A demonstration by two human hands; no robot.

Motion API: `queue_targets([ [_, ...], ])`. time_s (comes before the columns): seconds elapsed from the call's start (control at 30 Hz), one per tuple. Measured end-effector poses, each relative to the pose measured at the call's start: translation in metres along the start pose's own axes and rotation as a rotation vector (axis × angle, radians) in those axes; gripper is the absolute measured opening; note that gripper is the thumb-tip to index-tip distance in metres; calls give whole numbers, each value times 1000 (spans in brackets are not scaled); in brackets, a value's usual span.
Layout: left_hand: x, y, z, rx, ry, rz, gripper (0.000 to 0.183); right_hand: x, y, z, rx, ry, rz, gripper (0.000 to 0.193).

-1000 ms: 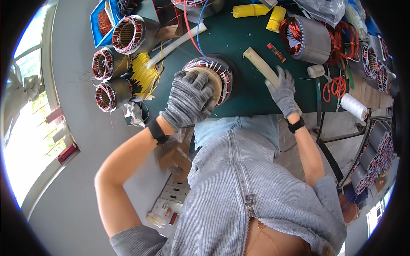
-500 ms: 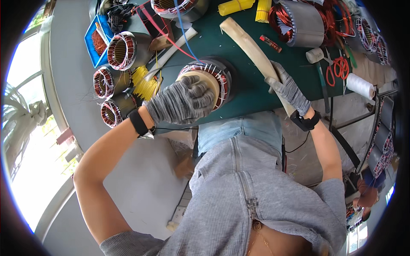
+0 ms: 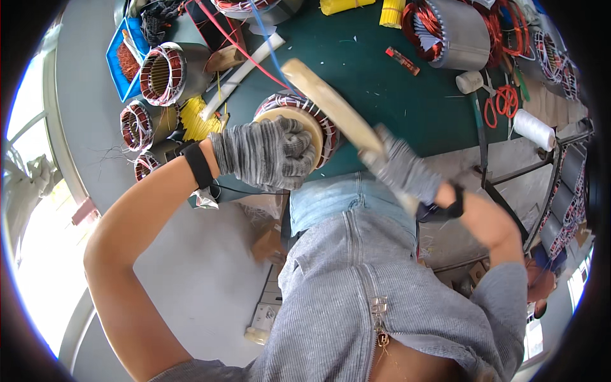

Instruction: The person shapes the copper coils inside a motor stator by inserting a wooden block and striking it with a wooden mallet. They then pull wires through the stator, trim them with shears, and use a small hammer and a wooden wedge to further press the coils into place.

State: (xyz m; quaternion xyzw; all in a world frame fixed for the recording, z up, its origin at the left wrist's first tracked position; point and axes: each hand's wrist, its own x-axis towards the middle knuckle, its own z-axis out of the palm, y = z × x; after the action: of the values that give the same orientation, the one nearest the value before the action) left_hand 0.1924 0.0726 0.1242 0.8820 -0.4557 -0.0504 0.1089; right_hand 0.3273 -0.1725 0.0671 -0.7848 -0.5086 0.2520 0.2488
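A stator (image 3: 330, 137) with red windings and white lacing stands near the table's front edge. Over its open end lies a round cream disc (image 3: 317, 130). My left hand (image 3: 267, 154), in a grey striped glove, has its fingers curled over the disc and presses on it. A long pale wooden bat (image 3: 334, 102) is in my right hand (image 3: 407, 169), also gloved and closed round its lower part; motion blurs this hand. The bat slants up and left, its far end above the stator's far right rim. Whether the two touch, I cannot tell. Red and blue leads (image 3: 270, 51) run beyond the stator.
Several smaller stators (image 3: 181, 75), a blue tray (image 3: 114, 67) and yellow strips (image 3: 198, 121) lie left. At the right are a large stator (image 3: 468, 38), red-handled scissors (image 3: 506, 100) and a white thread spool (image 3: 534, 130). A red tube (image 3: 402, 61) lies toward the back.
My right hand has swung the bat left and down, bringing its far end over the stator's rim. My left hand stays on the disc. The view has shifted slightly.
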Motion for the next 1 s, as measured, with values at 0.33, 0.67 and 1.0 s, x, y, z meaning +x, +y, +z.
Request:
queue_targets([
  [0.33,4,3,-11,-39,-21,-15,25,26,28,-37,298,-467,182,51],
  [0.67,2,10,-2,-121,102,-215,26,14,36,-32,670,-209,382,40],
  [1.0,2,40,3,-65,241,-551,33,-2,15,-22,1181,4,714,26],
])
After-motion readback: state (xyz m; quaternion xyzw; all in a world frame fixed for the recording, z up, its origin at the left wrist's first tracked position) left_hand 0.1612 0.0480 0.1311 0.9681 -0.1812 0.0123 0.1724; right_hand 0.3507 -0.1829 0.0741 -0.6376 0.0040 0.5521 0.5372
